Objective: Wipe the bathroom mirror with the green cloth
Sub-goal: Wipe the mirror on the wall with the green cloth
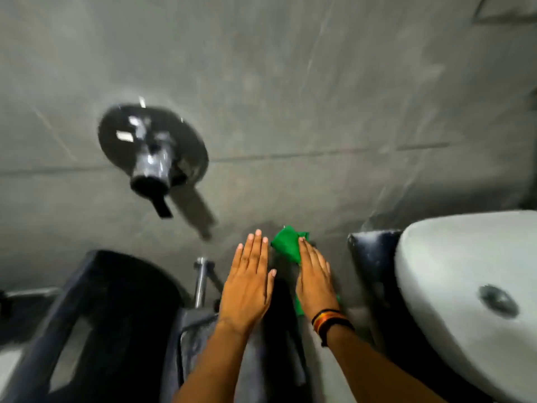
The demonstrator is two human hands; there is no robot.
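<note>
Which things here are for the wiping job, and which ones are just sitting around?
For the job:
green cloth
right hand, flat on the cloth
left hand, open

Just there:
white basin
wall tap
black stool

No mirror shows here.

**A tiled bathroom**

This is a bathroom. Grey wall tiles fill the space beyond the hands. A chrome wall-mounted tap control sits up and to the left of them. A white ceramic washbasin with a metal drain lies just to their right. A black stool stands lower left.
</note>
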